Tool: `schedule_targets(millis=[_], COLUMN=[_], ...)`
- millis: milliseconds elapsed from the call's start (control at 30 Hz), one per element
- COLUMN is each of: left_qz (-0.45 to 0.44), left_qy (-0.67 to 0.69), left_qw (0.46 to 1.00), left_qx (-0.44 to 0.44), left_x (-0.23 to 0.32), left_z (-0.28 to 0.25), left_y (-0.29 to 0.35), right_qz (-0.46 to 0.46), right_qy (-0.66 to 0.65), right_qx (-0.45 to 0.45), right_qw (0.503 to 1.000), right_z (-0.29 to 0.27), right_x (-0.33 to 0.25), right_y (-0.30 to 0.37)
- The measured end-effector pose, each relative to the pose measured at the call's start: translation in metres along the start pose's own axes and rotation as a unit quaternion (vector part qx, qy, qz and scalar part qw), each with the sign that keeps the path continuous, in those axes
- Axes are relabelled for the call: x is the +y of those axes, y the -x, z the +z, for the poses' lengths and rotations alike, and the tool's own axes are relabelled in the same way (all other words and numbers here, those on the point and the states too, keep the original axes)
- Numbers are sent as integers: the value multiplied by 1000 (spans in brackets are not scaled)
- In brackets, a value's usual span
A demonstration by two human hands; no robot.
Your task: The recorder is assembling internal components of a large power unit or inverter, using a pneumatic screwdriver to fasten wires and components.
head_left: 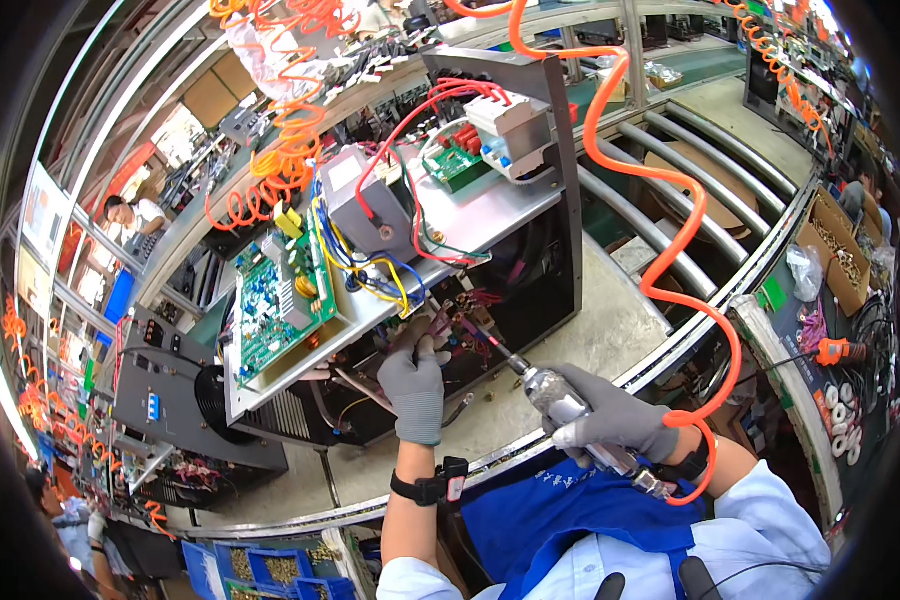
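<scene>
A silver air screwdriver (558, 397) lies in my gloved right hand (625, 412), fingers wrapped round its body. Its bit points up and left, to the dark space under a metal shelf (515, 215) of an electrical unit. My gloved left hand (413, 392) reaches in under the shelf's front edge, fingers bent together beside pink and red wires (457, 322); what they pinch is hidden. The shelf carries a green circuit board (288, 305), a grey metal box (365, 205) and a white component block (508, 125). Yellow and blue wires (398, 285) hang over its edge.
An orange air hose (692, 225) runs from above to the screwdriver. Metal rollers (660, 205) lie behind and right. Another dark unit (175, 400) stands at left. Blue bins (275, 570) hold small parts at lower left. A side bench holds a screw carton (838, 255). Other people are at left.
</scene>
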State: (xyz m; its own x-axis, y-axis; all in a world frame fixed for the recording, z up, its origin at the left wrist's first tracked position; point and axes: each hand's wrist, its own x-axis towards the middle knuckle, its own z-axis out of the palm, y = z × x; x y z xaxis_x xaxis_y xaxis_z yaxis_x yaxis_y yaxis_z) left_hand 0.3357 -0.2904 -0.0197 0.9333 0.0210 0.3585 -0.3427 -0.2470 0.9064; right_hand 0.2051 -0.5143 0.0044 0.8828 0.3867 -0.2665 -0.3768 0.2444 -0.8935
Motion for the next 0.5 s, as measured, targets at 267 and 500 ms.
schedule_targets(millis=[267,500], left_qz=[-9,-5], left_qy=[6,15], left_qw=[1000,1000], left_qx=[-7,-9], left_x=[-6,-12], left_z=[-1,-2], left_y=[-3,-3], right_qz=[-8,1], right_qy=[1,3], right_qx=[-5,-23], right_qw=[1000,1000], right_z=[4,5], right_x=[-2,-5], right_y=[-18,-20])
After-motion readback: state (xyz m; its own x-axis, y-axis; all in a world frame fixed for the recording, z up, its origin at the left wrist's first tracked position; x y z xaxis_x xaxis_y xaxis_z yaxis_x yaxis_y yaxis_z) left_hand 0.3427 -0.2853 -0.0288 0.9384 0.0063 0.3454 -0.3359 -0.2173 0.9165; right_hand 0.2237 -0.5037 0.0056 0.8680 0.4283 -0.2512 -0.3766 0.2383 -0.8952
